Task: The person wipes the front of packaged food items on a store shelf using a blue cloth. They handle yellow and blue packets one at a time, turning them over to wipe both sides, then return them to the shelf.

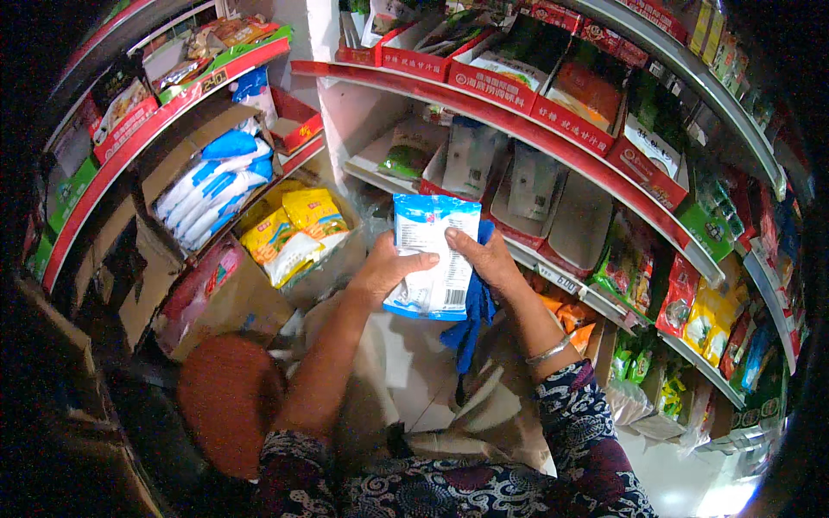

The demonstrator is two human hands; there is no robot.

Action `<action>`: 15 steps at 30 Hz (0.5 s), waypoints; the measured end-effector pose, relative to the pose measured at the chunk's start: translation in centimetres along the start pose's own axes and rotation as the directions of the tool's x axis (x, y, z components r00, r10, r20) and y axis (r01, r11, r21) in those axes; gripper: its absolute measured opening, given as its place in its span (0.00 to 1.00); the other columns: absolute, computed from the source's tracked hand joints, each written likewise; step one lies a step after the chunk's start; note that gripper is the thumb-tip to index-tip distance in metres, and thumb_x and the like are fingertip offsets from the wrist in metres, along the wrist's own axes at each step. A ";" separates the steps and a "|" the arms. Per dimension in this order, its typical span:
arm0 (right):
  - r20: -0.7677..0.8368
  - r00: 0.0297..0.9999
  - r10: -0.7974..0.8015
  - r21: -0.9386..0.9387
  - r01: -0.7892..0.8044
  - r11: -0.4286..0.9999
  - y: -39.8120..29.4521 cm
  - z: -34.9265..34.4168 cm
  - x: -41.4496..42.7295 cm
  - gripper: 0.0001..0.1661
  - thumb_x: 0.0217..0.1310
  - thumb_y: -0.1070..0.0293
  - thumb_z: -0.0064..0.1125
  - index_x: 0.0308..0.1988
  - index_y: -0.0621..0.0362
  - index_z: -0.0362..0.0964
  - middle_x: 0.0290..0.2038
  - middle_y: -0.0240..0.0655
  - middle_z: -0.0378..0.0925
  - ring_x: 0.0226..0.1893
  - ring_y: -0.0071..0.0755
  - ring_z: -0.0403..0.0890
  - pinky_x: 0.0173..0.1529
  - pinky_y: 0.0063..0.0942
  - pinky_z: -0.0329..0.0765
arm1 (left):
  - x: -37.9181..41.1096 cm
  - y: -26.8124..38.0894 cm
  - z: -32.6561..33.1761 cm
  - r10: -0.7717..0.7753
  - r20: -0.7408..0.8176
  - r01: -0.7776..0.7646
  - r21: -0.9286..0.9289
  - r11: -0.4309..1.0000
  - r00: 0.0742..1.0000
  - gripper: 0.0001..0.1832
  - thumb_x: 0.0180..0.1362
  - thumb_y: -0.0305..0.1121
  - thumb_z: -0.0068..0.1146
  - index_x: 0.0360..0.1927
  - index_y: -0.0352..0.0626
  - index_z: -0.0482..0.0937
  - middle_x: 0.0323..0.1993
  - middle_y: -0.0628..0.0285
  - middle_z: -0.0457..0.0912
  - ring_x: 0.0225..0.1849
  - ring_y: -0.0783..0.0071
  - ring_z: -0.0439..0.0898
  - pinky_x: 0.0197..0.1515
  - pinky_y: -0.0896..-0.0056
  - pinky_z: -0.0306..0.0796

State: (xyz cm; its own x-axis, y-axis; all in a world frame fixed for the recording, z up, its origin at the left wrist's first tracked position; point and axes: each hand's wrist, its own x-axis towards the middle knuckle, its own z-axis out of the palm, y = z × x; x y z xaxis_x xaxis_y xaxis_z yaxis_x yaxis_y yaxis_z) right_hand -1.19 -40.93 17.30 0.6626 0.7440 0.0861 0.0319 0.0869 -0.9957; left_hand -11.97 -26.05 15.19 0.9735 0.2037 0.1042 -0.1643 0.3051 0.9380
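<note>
A blue and white plastic packet (427, 278) with printed text and a barcode is held upright between my two hands, in the middle of the view. My left hand (396, 264) grips its left side, thumb across the front. My right hand (482, 256) grips the right edge, thumb near the top; a crumpled blue cloth (476, 324) hangs beneath this hand, behind the packet. Similar blue and white packets (217, 181) stand packed in an open cardboard box to the left. Yellow packets (295, 233) lie in a clear-lined box just below it.
Shelves with red edge strips (518, 129) curve across the back and right, holding boxed seasoning packets. Another shelf (175, 116) runs along the left. A reddish-brown round stool seat (230, 401) stands at lower left. Cardboard pieces (499, 414) lie on the tiled floor.
</note>
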 end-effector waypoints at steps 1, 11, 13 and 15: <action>-0.031 0.999 -0.018 -0.007 0.018 1.000 0.1 -0.2 0.8 0.18 0.56 0.60 0.60 0.41 0.64 0.74 0.34 0.33 0.79 0.34 0.23 0.77 0.39 0.25 0.74 | 0.9 0.4 -0.5 -0.018 0.027 0.019 -0.008 1.000 0.999 0.22 0.47 0.28 0.63 0.48 0.36 0.74 0.41 0.59 0.80 0.42 0.72 0.79 0.47 0.70 0.72; -0.259 0.966 0.006 0.003 -0.005 1.000 3.0 1.7 2.7 0.13 0.57 0.65 0.59 0.40 0.60 0.75 0.36 0.29 0.78 0.35 0.20 0.76 0.41 0.23 0.73 | 2.8 -2.2 -2.6 0.102 -0.155 -0.074 0.179 0.981 0.983 0.19 0.59 0.40 0.55 0.47 0.36 0.74 0.39 0.62 0.79 0.39 0.79 0.76 0.43 0.75 0.71; -0.296 0.953 0.066 0.139 -0.025 0.990 3.1 2.0 2.3 0.14 0.58 0.62 0.58 0.40 0.60 0.74 0.36 0.29 0.78 0.35 0.21 0.76 0.41 0.24 0.73 | 2.5 -1.4 -2.2 0.043 -0.220 0.006 0.221 0.975 0.975 0.18 0.59 0.40 0.55 0.45 0.36 0.75 0.38 0.62 0.79 0.38 0.79 0.77 0.42 0.76 0.71; -0.207 0.969 0.134 0.136 -0.107 0.985 3.0 1.2 2.6 0.15 0.59 0.60 0.57 0.41 0.59 0.74 0.36 0.29 0.78 0.35 0.21 0.76 0.42 0.24 0.73 | 2.5 -1.6 -2.6 0.055 -0.201 -0.038 0.087 0.995 0.978 0.18 0.57 0.41 0.56 0.43 0.35 0.76 0.37 0.61 0.80 0.36 0.79 0.77 0.40 0.76 0.71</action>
State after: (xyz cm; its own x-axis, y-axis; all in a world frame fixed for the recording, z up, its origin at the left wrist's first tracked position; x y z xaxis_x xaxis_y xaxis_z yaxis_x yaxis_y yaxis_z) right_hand -0.29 -37.95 14.61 0.8016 0.5952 -0.0565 -0.1407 0.0960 -0.9854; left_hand -9.68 -23.61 13.05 0.9111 0.4029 0.0871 -0.1868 0.2152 0.9585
